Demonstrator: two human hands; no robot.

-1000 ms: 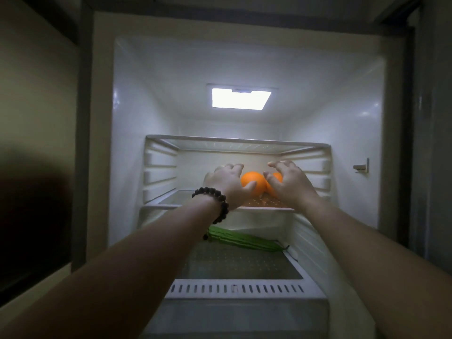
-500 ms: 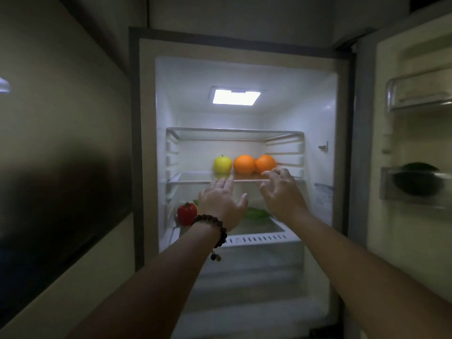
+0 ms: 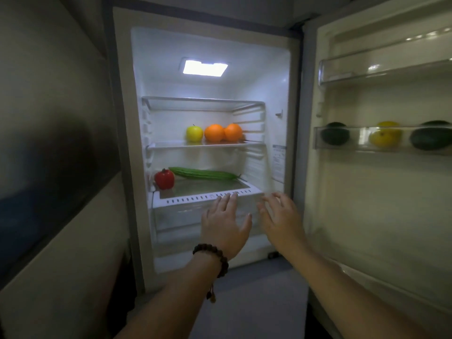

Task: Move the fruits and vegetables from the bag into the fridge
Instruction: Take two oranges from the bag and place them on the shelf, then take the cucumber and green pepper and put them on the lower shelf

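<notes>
The fridge [image 3: 281, 77] stands open and lit. On its middle glass shelf [image 3: 168, 144] sit a yellow-green apple [image 3: 194, 133] and two oranges [image 3: 214, 132] side by side. Below, a red bell pepper [image 3: 164, 179] and a long green gourd [image 3: 203, 173] lie on the drawer cover [image 3: 208, 195]. My left hand [image 3: 225, 222], with a bead bracelet at the wrist, and my right hand [image 3: 281, 216] hover empty with fingers spread in front of the crisper drawer. No bag is in view.
The open door [image 3: 381, 216] on the right has a rack [image 3: 362, 139] holding two dark green fruits [image 3: 334, 136] and a yellow one [image 3: 385, 137]. A dark panel and wall [image 3: 49, 143] border the fridge on the left.
Both hands let go of the oranges on the shelf and pulled back and down out of the fridge. The view backed away, showing the door rack.
</notes>
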